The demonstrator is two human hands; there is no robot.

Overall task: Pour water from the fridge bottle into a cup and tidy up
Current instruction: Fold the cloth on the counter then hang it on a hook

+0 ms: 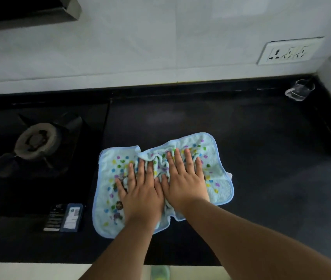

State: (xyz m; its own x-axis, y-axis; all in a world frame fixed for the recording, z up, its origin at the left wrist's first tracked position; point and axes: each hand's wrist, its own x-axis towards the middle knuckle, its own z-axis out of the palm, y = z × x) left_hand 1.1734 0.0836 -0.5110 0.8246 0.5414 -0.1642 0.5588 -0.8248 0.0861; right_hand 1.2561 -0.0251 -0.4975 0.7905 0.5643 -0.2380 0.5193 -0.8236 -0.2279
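A light blue cloth (219, 156) with coloured dots lies spread on the black counter (251, 148), bunched into folds in its middle. My left hand (140, 190) presses flat on the cloth's left half, fingers straight and spread. Beside it, my right hand (184, 178) presses flat on the right half, fingers also straight. The two hands touch at the thumbs. A clear glass cup (300, 90) stands in the far right corner of the counter, well away from both hands. No bottle is in view.
A black gas stove (35, 142) with a burner fills the counter's left side. A small dark box (65, 218) lies near the front edge, left of the cloth. A wall socket (290, 50) sits on the white tiles behind. A wall edge closes the right side.
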